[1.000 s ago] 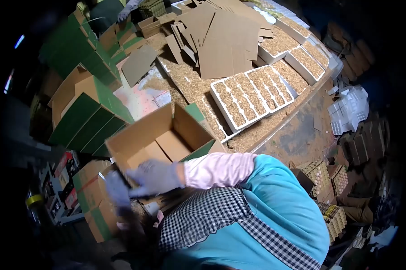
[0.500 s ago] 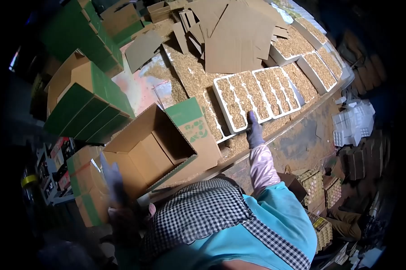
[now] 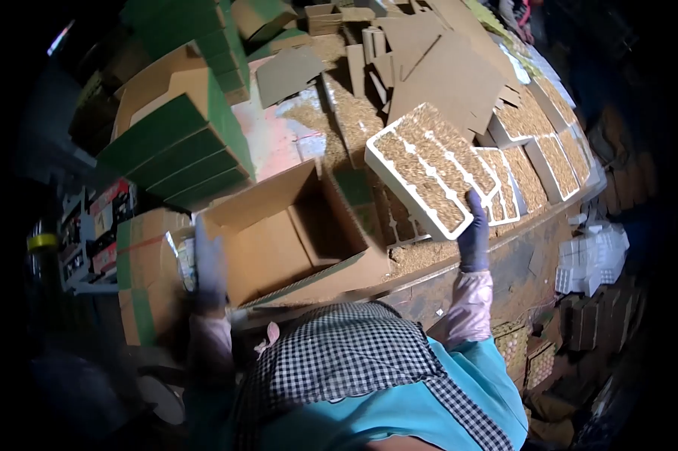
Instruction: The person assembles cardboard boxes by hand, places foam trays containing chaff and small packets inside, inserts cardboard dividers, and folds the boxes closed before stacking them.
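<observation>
My right hand (image 3: 473,234), in a dark glove, grips the near right corner of a white foam tray (image 3: 428,169) filled with brown, husk-like material in rows. The tray is tilted and raised above other trays on the bench. My left hand (image 3: 211,269), gloved and blurred, is against the left side of an open cardboard box (image 3: 275,252); its fingers are too smeared to tell their grip. The box leans with its opening towards me, and only bare cardboard shows inside.
More filled white trays (image 3: 551,161) line the bench at the right. Loose flat cardboard (image 3: 440,86) lies at the back. Green-and-brown boxes (image 3: 177,139) stand at the left, and a taped box (image 3: 147,274) is beside my left hand. Egg cartons (image 3: 508,346) are low on the right.
My right hand has lifted the white foam tray off the row and tilted it towards the open box. My left hand has moved up along the box's left side. The view has shifted.
</observation>
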`<state>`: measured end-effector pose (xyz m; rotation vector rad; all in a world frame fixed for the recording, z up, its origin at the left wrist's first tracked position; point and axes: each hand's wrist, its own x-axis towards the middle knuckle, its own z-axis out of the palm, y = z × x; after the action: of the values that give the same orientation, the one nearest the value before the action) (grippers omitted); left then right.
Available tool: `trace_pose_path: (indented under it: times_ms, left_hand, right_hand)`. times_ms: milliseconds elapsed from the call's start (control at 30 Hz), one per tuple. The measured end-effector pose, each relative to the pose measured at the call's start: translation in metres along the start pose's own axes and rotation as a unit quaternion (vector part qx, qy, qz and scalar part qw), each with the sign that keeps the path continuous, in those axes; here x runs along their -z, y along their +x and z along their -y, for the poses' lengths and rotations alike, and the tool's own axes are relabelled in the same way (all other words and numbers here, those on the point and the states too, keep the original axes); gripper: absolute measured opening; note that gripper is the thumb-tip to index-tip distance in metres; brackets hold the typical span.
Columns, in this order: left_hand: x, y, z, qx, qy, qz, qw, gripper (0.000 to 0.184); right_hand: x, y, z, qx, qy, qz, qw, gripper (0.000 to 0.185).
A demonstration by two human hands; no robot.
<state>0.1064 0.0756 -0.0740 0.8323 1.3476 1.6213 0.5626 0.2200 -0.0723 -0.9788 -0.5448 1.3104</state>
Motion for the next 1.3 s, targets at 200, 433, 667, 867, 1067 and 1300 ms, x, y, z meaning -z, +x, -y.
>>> trace_pose_path:
  times_ms: [200,433,667,867,1067,1300]
  left_hand:
    - [-0.017,0.078,0.060,0.054,0.012,-0.025,0.998,0.055]
    - [-0.045,0.082,0.069,-0.207,0.067,-0.083,0.973,0.046]
    - [-0.034,0.041,0.027,-0.044,0.027,-0.117,0.992,0.043]
    - [0.109,0.032,0.044,0.038,0.554,-0.222,0.801,0.025]
    - [0.198,0.031,0.141,0.117,0.656,-0.221,0.712,0.029]
    - [0.234,0.033,0.172,0.100,0.768,-0.172,0.610,0.015]
  right_hand:
    - [-0.090,-0.019,0.062,0.013,-0.190,0.113,0.975,0.055]
    - [-0.190,-0.036,0.038,-0.062,-0.404,0.396,0.823,0.064]
    - [-0.196,-0.036,-0.009,-0.206,-0.352,0.386,0.828,0.055]
    - [-0.143,0.024,-0.074,0.114,-0.641,0.540,0.534,0.045]
    - [-0.166,-0.003,-0.101,0.182,-0.848,0.383,0.317,0.028]
    - [-0.192,-0.026,-0.061,0.301,-0.630,0.509,0.503,0.021]
